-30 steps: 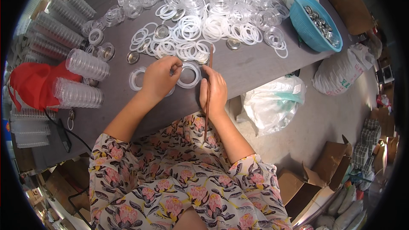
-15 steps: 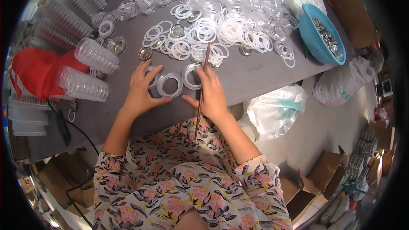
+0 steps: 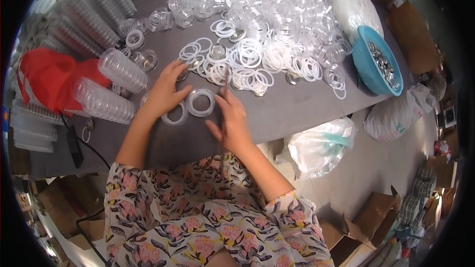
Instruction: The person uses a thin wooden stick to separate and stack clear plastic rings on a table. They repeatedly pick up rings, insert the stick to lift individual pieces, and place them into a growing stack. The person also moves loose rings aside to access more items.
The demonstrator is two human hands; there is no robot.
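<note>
My left hand (image 3: 169, 91) reaches forward with thumb and fingers apart. Its fingertips are close to a small silver metal disc (image 3: 182, 75); contact is unclear. A thin brown stick (image 3: 226, 83) stands out of my right hand (image 3: 233, 122), which grips it; its lower end is blurred against the floral clothing. Between the hands lie two clear, thick-rimmed plastic rings, one (image 3: 200, 114) nearer the right hand and the other (image 3: 176, 122) by the left thumb. Part of a third clear ring (image 3: 144, 100) shows beside the left wrist.
Flat white rings (image 3: 248, 52) with metal discs among them lie ahead, before a heap of clear plastic lids (image 3: 277, 7). Stacks of clear lids (image 3: 121, 66) and a red cloth (image 3: 47, 81) are at left. A blue basket (image 3: 363, 66) of metal pieces sits at the right edge.
The view has shifted, so the table things appear farther right and lower. The clear rings have moved left across the table. My left hand has reached forward to the metal disc; the stick remains in my right.
</note>
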